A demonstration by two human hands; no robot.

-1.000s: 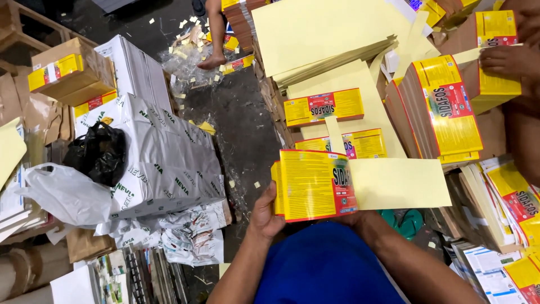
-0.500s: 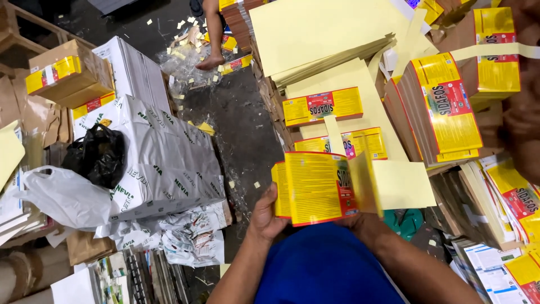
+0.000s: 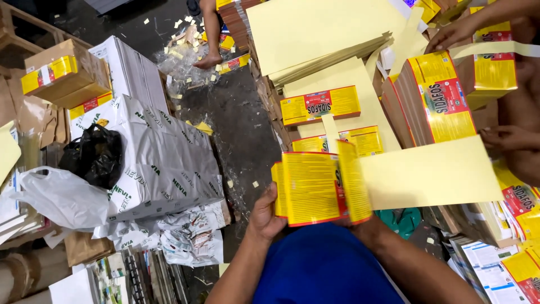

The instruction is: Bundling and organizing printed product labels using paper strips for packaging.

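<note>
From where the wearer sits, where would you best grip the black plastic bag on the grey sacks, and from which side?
Grip the black plastic bag by its knotted handle loops at the top, coming from above. The loops stand up clear of the slumped body, which rests on the grey sacks, so fingers could likely hook them without squeezing the contents.

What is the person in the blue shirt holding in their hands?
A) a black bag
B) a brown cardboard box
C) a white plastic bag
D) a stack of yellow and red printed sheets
D: the left hand grips a stack of yellow and red printed sheets at its edge, while the black bag, brown cardboard box and white plastic bag lie off to the side, untouched.
</note>
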